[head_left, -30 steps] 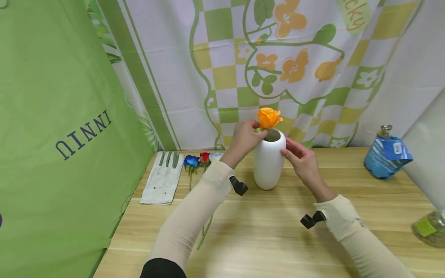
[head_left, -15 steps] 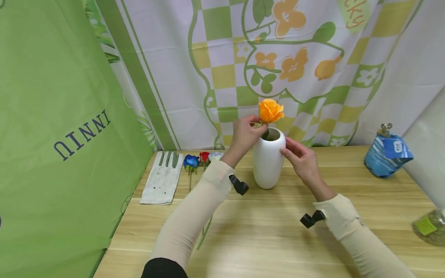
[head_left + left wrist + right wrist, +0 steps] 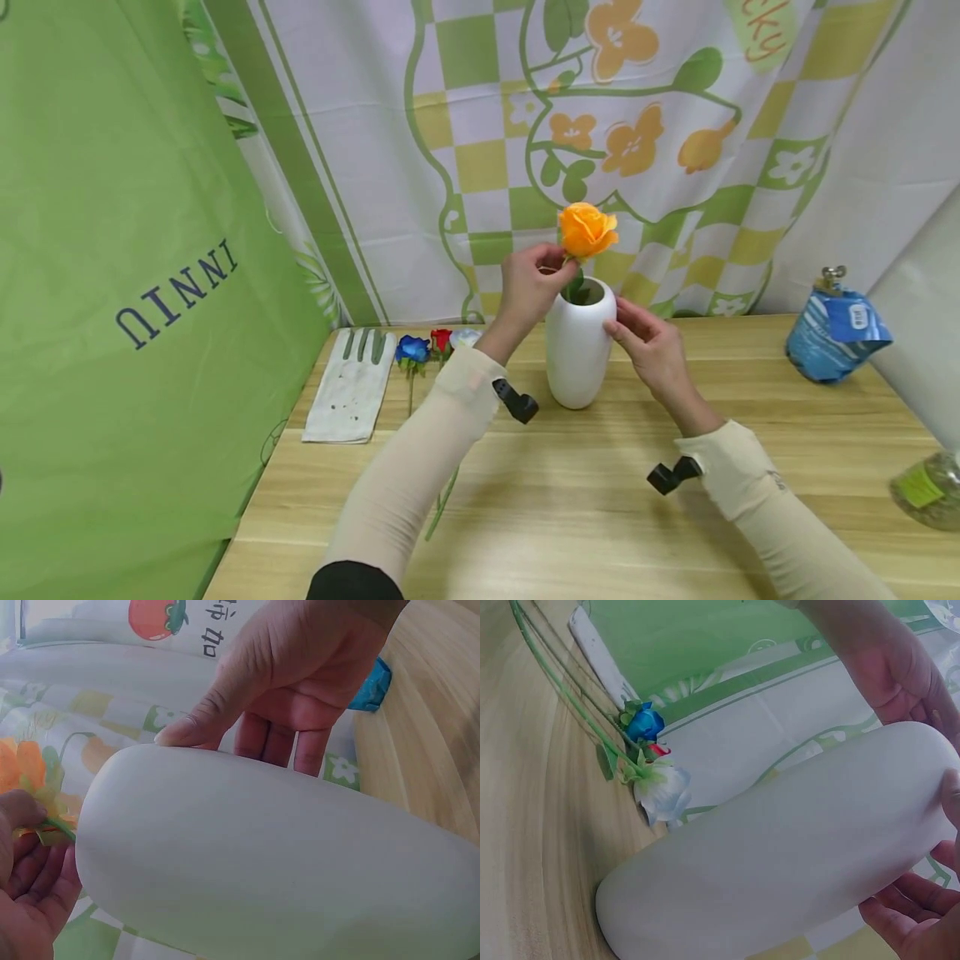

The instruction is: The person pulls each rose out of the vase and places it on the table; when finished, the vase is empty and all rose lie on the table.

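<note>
A tall white vase [image 3: 577, 358] stands upright on the wooden table. My left hand [image 3: 528, 287] pinches an orange rose [image 3: 587, 229] by its stem just below the bloom, above the vase's mouth. A green leaf shows at the rim; the lower stem runs down into the opening, out of sight. On the vase's right side, near the top, my right hand [image 3: 654, 348] holds it with the thumb in front and the fingers behind. The left wrist view shows that thumb resting on the vase wall [image 3: 262, 847].
Left of the vase lie a blue rose [image 3: 412, 350], a red rose [image 3: 441, 340] and a white rose [image 3: 664, 793], stems toward the front. A white glove [image 3: 348, 396] lies farther left. At right stand a blue bag [image 3: 832, 337] and a jar [image 3: 930, 493].
My left hand has risen slightly with the orange rose, so the bloom sits higher and more leaf shows above the rim. The vase and my right hand have stayed in place.
</note>
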Motion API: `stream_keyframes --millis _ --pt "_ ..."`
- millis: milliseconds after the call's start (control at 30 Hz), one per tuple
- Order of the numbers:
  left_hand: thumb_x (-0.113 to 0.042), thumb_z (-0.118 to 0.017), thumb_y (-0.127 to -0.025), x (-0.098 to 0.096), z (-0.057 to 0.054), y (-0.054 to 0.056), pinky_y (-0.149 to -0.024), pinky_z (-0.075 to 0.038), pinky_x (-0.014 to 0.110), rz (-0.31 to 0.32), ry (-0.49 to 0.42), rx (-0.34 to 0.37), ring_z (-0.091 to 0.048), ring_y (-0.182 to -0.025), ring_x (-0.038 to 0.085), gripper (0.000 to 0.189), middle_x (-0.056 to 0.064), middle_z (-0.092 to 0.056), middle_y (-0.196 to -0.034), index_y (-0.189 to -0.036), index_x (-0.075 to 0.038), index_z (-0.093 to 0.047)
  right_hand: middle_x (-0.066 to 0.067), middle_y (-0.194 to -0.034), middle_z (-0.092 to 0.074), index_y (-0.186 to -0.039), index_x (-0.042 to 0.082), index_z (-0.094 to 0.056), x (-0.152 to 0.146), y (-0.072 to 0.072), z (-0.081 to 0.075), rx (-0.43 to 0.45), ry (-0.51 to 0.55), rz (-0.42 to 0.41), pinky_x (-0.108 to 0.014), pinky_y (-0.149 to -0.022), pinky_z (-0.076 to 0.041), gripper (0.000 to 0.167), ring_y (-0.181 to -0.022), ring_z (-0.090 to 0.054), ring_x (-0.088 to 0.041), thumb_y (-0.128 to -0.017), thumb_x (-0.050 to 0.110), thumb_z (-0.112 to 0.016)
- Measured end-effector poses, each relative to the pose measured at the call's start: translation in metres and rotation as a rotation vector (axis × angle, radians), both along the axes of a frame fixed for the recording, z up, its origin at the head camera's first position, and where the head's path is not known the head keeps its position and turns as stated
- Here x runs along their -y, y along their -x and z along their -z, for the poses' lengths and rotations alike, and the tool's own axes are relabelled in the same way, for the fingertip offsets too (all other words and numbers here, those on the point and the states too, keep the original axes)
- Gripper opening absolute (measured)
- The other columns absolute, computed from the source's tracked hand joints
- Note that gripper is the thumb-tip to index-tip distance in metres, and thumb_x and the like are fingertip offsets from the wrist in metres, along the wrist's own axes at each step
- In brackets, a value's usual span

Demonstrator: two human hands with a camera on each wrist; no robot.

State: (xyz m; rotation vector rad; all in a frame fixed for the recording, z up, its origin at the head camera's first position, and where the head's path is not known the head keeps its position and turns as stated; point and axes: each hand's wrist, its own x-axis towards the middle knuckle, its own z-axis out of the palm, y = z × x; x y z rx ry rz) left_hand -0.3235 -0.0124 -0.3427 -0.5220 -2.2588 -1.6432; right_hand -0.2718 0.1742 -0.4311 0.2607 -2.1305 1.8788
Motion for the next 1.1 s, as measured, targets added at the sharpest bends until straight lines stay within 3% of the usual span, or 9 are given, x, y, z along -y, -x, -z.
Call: stream_keyframes --millis 367,633,867,1100 --pt "-0.012 -0.074 -0.087 -0.001 -0.005 -0.003 -0.071 -0.059 0.018 0.017 -0.023 -0.003 -0.07 -0.082 0.016 0.018 0.015 -0.075 -0.094 -0.1 0.0 -0.075 0.03 -0.105 -0.065 -0.137 -0.006 -0.056 0.001 0.0 0.001 -0.01 0.023 -0.003 -0.007 -0.084 -0.054 0.05 -0.1 -0.063 0.011 -0.094 0.016 -0.07" --pt "-0.011 -0.075 -0.087 -0.002 -0.011 -0.006 -0.072 -0.059 0.018 0.033 -0.051 -0.029 -0.069 -0.079 0.015 0.018 0.016 -0.075 -0.093 -0.1 0.002 -0.074 0.028 -0.106 -0.065 -0.138 -0.001 -0.057 0.0 -0.001 0.0 0.005 -0.01 0.009 -0.007 -0.084 -0.053 0.05 -0.1 -0.063 0.011 -0.094 0.021 -0.07" --pt "-0.011 -0.074 -0.088 0.002 -0.022 -0.007 -0.074 -0.06 0.018 0.049 -0.057 -0.065 -0.07 -0.081 0.018 0.02 0.017 -0.075 -0.095 -0.102 0.002 -0.074 0.031 -0.103 -0.065 -0.136 -0.003 -0.058 0.0 -0.001 0.002 -0.005 -0.003 0.017 -0.006 -0.083 -0.053 0.049 -0.099 -0.063 0.012 -0.094 0.018 -0.071" --pt "-0.012 -0.074 -0.088 0.004 -0.032 -0.01 -0.073 -0.059 0.018 0.056 -0.064 -0.042 -0.071 -0.082 0.018 0.022 0.016 -0.076 -0.098 -0.106 0.001 -0.074 0.023 -0.11 -0.067 -0.138 0.002 -0.059 0.0 -0.002 0.001 0.017 -0.04 0.025 -0.007 -0.084 -0.053 0.051 -0.101 -0.062 0.012 -0.094 0.023 -0.071"
